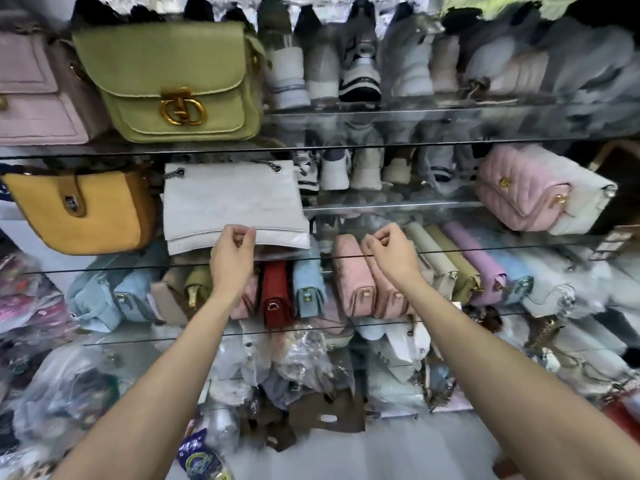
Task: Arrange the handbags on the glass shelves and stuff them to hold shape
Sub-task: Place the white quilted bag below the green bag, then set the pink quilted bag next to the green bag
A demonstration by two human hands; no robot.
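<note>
Mid-arranging: white bag [232, 202] lies on the middle glass shelf [391, 204] btwn yellow bag [83, 213] and pink bag [526, 192], my left hand [231, 258] pinching its near edge, right hand [391, 252] curled, apparently empty; next, square it up w/ stuffing.

Both hands reach toward the glass shelves, fingers curled. The left hand [232, 252] sits at the lower edge of a white handbag [232, 202], though actual contact is hard to tell. The right hand [393, 249] hovers beside it, over a row of pink purses [353, 275]. Above the left hand stands a green handbag [173, 81]; left of it, a yellow handbag [79, 209]; right of the right hand, a pink quilted bag [523, 188].
</note>
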